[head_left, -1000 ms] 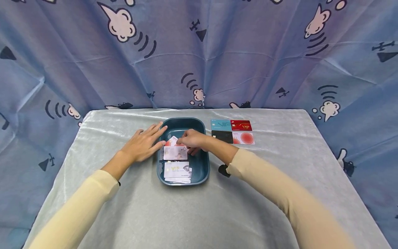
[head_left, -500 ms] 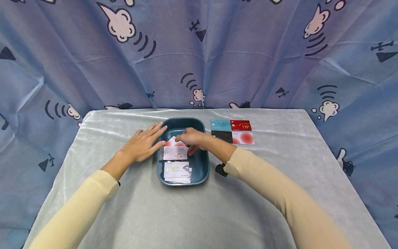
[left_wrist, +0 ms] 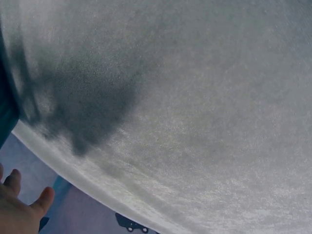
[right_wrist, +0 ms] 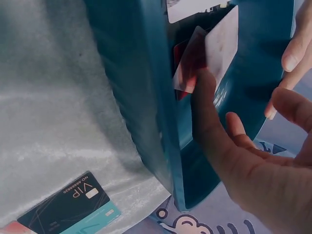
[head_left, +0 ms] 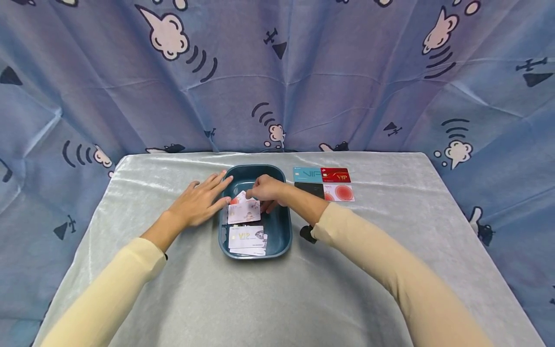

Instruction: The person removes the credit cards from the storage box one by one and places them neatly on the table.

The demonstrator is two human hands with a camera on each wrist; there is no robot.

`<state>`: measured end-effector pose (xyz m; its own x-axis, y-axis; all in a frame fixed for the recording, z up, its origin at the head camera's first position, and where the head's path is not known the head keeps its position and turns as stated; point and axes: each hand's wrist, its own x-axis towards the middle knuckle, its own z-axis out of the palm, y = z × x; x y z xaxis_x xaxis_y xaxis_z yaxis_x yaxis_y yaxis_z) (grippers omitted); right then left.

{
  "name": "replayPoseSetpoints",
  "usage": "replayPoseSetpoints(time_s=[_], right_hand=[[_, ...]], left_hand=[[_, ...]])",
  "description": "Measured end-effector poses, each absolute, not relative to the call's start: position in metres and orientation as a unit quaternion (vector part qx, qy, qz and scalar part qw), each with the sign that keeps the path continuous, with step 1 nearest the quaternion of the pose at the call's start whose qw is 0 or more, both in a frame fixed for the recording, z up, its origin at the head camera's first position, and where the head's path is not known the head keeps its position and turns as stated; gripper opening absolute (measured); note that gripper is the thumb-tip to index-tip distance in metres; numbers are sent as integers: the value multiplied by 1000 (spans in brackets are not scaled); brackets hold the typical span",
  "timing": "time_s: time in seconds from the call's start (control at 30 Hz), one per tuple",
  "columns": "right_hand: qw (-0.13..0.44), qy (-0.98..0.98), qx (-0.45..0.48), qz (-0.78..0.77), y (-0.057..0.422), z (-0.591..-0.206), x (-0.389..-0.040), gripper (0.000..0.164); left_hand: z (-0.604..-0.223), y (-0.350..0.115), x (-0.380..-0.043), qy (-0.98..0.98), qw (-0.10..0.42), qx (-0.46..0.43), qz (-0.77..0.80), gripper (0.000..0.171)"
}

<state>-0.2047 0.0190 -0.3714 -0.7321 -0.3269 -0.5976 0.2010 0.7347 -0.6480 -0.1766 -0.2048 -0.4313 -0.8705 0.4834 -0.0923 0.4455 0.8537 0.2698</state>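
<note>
4 plastic cards (head_left: 336, 175) are lying on tabletop (head_left: 277, 299) R of blue tray (head_left: 284, 243), R forearm (head_left: 305, 207) part-covering the black one (head_left: 313, 189). In tray, a pale-pink printed card (head_left: 244, 213) is tilting, R hand (head_left: 270, 189) touching its corner w/ thumb, fingers loose; L hand (head_left: 200, 201) is resting, spread, on rim.

Deep teal tray (head_left: 277, 236), pale pink card (head_left: 244, 212) here, gold letters on that red card (head_left: 336, 175), silvery tablecloth (head_left: 277, 299), cloud-patterned blue-purple curtain (head_left: 347, 86)
</note>
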Motion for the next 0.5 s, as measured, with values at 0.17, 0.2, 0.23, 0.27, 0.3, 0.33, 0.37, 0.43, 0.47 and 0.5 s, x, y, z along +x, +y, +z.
replayPoseSetpoints(time_s=[0.17,0.2,0.23,0.27,0.3,0.33,0.37,0.43,0.47,0.5], right_hand=[[335,877,-60,-339,16,-374,-204,11],[330,880,-63,-336,15,-375,-204,9],[325,883,-66,-333,14,-376,-204,7],[320,886,-70,-329,13,-377,-204,7],[316,888,-75,-326,12,-378,-204,8],[313,890,-79,-323,10,-379,-203,10],[312,890,-83,-321,9,-380,-203,12],[309,893,-92,-313,7,-381,-202,14],[307,895,-95,-310,6,-382,-201,15],[306,896,-97,-309,6,-382,-201,15]], left_hand=[[-432,-205,-177,959,74,245,120,66],[-432,-205,-177,959,73,246,120,66],[-432,-205,-177,959,71,246,121,65],[-432,-205,-177,959,70,246,121,65],[-432,-205,-177,959,69,246,121,65],[-432,-205,-177,959,68,247,121,65],[-432,-205,-177,959,66,248,121,65],[-433,-206,-177,959,63,249,122,65],[-433,-206,-177,959,61,248,122,65],[-433,-206,-177,959,60,249,122,66]])
